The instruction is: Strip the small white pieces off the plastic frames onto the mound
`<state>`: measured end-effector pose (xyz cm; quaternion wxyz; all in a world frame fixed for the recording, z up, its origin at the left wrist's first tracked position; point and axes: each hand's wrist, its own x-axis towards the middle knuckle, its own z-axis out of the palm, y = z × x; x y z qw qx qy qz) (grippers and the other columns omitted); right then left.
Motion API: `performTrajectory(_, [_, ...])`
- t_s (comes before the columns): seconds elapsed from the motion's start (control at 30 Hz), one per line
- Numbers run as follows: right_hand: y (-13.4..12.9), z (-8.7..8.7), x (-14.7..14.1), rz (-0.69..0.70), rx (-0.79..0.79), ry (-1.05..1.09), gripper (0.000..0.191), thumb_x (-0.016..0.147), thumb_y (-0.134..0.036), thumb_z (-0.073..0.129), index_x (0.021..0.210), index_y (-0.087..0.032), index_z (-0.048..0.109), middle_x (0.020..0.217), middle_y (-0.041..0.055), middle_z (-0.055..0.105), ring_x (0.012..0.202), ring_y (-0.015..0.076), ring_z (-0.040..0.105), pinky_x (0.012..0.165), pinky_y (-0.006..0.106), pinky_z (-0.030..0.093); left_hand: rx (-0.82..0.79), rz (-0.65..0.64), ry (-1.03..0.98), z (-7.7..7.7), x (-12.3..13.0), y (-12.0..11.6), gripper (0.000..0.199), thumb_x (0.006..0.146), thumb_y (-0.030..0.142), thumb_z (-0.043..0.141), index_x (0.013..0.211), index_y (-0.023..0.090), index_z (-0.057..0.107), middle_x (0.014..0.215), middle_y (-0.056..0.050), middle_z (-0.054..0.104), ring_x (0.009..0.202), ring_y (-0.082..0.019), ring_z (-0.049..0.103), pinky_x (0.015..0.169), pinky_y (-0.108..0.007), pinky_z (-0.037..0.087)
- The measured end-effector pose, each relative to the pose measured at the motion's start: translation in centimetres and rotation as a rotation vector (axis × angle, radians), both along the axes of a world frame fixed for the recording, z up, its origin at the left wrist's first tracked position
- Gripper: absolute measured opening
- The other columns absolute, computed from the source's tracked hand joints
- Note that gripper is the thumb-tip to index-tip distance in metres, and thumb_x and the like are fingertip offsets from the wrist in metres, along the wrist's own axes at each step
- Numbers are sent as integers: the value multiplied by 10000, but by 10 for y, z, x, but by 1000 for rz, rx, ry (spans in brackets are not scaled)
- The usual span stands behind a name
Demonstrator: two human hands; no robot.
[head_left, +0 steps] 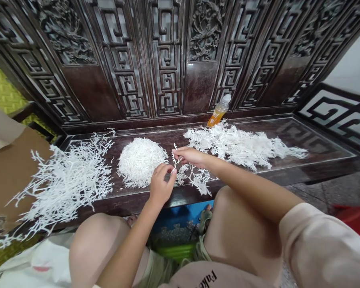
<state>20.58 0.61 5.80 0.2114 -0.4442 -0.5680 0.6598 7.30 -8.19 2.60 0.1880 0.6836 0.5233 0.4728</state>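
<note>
Between my two hands is a small white branched piece (175,159), thin and twig-like. My left hand (162,182) pinches its lower end, thumb and forefinger together. Fingers of my right hand (187,155) are closed on its upper part. Left of my hands sits a rounded heap of short white bits (142,162). A larger tangle of bare white branches (69,180) lies at the far left. On the right spreads a pile of fuller white branched pieces (243,146). A few loose white sprigs (199,178) rest just below my right wrist.
A bottle of orange drink (218,112) stands behind the right pile, against the carved dark wooden backrest (199,86). The dark bench seat (291,168) runs across. Brown cardboard (21,172) is at the left, and something red (354,220) at the lower right.
</note>
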Motion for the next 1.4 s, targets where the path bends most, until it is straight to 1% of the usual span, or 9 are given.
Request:
performTrajectory(0.23, [-2, -12, -11, -131, 92, -42, 359, 750, -459, 460, 553, -159, 446, 461, -37, 358, 421, 60, 277, 433, 216, 198, 36, 9, -50, -8, 3, 0, 104, 770, 216, 378, 704, 198, 456, 703, -20, 470, 700, -145, 461, 661, -258, 365])
performTrajectory(0.43, [32, 0, 17, -509, 160, -36, 292, 777, -356, 463, 560, -176, 387, 452, -55, 292, 405, 57, 224, 423, 208, 207, 47, -18, -143, 0, 1, -16, 93, 750, 215, 386, 667, 199, 426, 665, -11, 499, 674, -136, 483, 670, -267, 380])
performTrajectory(0.53, [35, 3, 35, -322, 43, 43, 262, 800, -326, 437, 596, -163, 438, 453, -56, 287, 386, 51, 239, 415, 205, 234, -125, 24, -285, 4, 0, -15, 68, 753, 244, 407, 711, 196, 429, 672, 4, 506, 674, -123, 498, 663, -252, 380])
performTrajectory(0.67, [17, 4, 30, -57, -152, 31, 201, 807, -258, 413, 711, -130, 534, 556, 3, 455, 446, 78, 429, 465, 227, 344, -425, 44, -621, -6, -3, 2, 74, 725, 253, 440, 702, 185, 422, 587, 36, 454, 567, -84, 466, 563, -212, 352])
performTrajectory(0.77, [7, 4, 17, 43, -188, -15, 193, 798, -276, 429, 753, -137, 555, 613, 10, 497, 476, 84, 475, 500, 235, 379, -661, -18, -925, -19, -7, 13, 108, 681, 232, 469, 653, 177, 380, 503, 73, 329, 415, -42, 319, 442, -186, 264])
performTrajectory(0.87, [6, 1, 8, 106, -186, -73, 190, 791, -281, 443, 754, -138, 562, 626, 3, 500, 457, 68, 461, 474, 216, 358, -748, -24, -1055, -27, -9, 18, 146, 661, 224, 482, 621, 177, 350, 485, 90, 235, 378, -28, 199, 401, -182, 185])
performTrajectory(1.03, [9, -9, 4, 76, -166, -118, 233, 823, -287, 401, 754, -128, 557, 573, -12, 470, 438, 62, 440, 480, 213, 360, -523, 159, -777, -25, -8, 15, 68, 704, 234, 450, 677, 172, 443, 544, 55, 344, 458, -54, 316, 461, -186, 262])
performTrajectory(1.23, [4, -15, 2, 210, -259, -53, 366, 852, -409, 316, 802, -121, 537, 611, 20, 535, 555, 108, 519, 605, 261, 420, -203, 61, -113, -10, -2, 4, 188, 775, 271, 428, 909, 205, 542, 693, 6, 496, 652, -117, 458, 635, -238, 356])
performTrajectory(1.4, [-1, -17, -4, 203, -364, 31, 387, 866, -397, 273, 824, -104, 523, 733, 59, 566, 617, 120, 549, 670, 287, 438, -83, 160, 347, -17, -2, 4, 233, 777, 320, 453, 940, 226, 591, 786, -43, 552, 793, -191, 477, 709, -312, 328])
